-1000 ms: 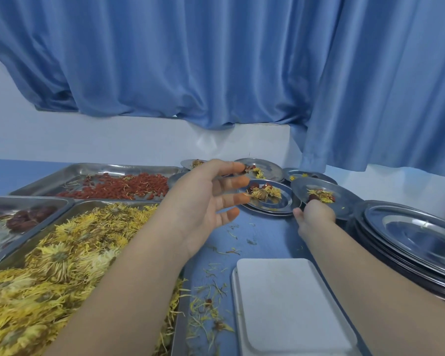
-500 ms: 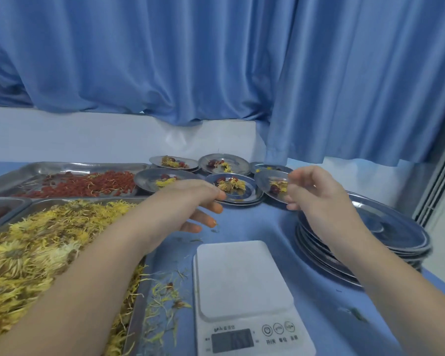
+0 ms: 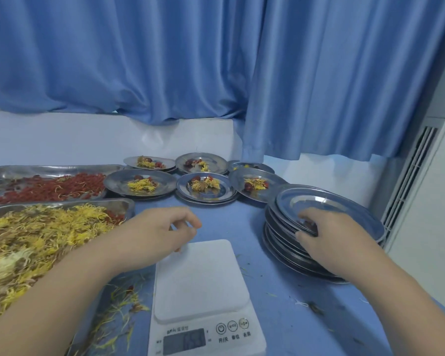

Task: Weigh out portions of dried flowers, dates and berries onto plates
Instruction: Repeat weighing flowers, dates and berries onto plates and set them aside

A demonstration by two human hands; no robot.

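Observation:
A white kitchen scale [image 3: 202,291] stands in front of me with nothing on its platform. My left hand [image 3: 159,232] hovers over the scale's far left corner, fingers loosely curled, holding nothing. My right hand [image 3: 326,237] grips the near rim of the top plate on a stack of empty steel plates [image 3: 344,209] at the right. A tray of yellow dried flowers [image 3: 36,237] lies at the left, and a tray of red berries [image 3: 49,187] sits behind it. Several filled plates [image 3: 206,187] stand at the back.
The blue table [image 3: 293,317] carries scattered petals near the scale's left side. Blue curtains [image 3: 216,60] hang behind the plates. A white unit with vents [image 3: 409,181] stands at the far right.
The view tilted down and right. My right hand left the filled plate at the back and came down onto the plate stack. My left hand drew back toward the scale and curled.

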